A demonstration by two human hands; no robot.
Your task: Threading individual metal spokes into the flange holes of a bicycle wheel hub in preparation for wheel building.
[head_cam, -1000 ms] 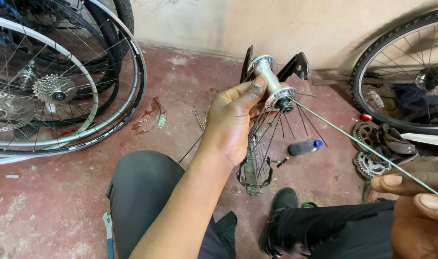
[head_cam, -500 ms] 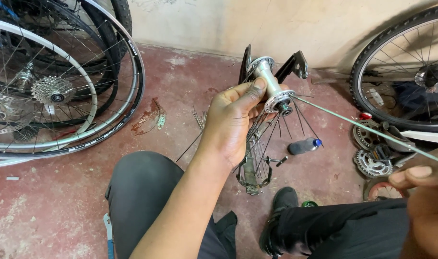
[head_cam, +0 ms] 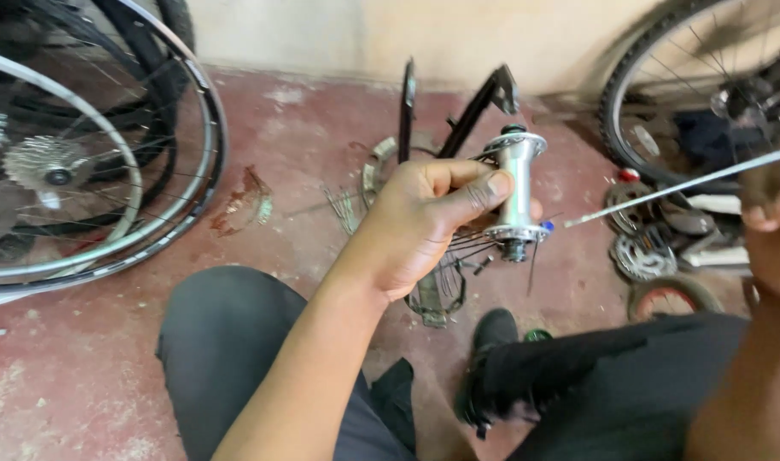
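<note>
- One silver wheel hub point(head_cam: 516, 189), held upright in the left hand point(head_cam: 424, 224); fingers wrapped round the barrel, thumb across the front. Hub sits mid-frame, above the knees and clear of the red floor point(head_cam: 304, 145).
- One long loose spoke point(head_cam: 680, 186) in the right hand point(head_cam: 774, 230); fingers pinched shut on its far end, tip just beside the hub's lower flange.
- Several short dark spokes point(head_cam: 471, 243) already hang from that lower flange; count unreadable.
- Two bare rims point(head_cam: 151, 171) stacked at left, one with a cassette point(head_cam: 44, 164). One tyred wheel point(head_cam: 663, 94) at right against the wall.
- Two or three sprockets point(head_cam: 642, 252) on the floor at right; the pile overlaps, exact number unclear.
- One black stand point(head_cam: 484, 107) behind the hub, partly covered by the hand.
- Cut off: right hand clipped by the frame edge, only knuckles and wrist show. Both wheels run out of frame.
- Small bundle of spokes point(head_cam: 345, 207) on the floor, too blurred to count.
- Versus 0.5 s ago: the spoke is pulled back, its tip now outside the flange rather than reaching into the hub. Hub sits more upright. Left grip unchanged.
</note>
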